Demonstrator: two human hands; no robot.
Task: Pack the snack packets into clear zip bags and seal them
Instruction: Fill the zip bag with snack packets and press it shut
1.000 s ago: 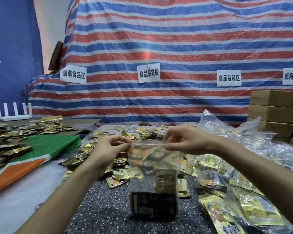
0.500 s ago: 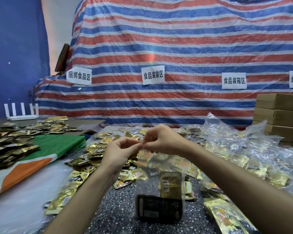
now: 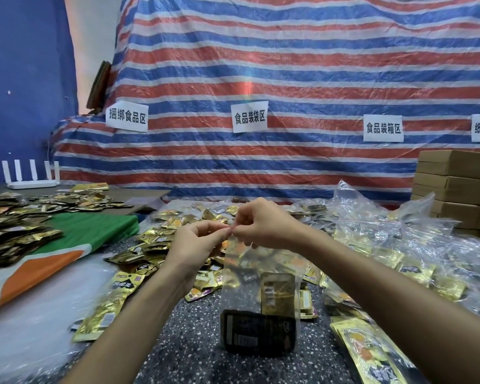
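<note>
As left hand (image 3: 197, 242) and right hand (image 3: 261, 225) pinch one top corner of the zip bag (image 3: 258, 300), pressing steadily along the seal should close it.

Zip bag (image 3: 241, 275) centre, 2 packets (image 3: 277, 295) in it (loose packets (image 3: 155, 239) behind), boxes (image 3: 455, 187) right
</note>
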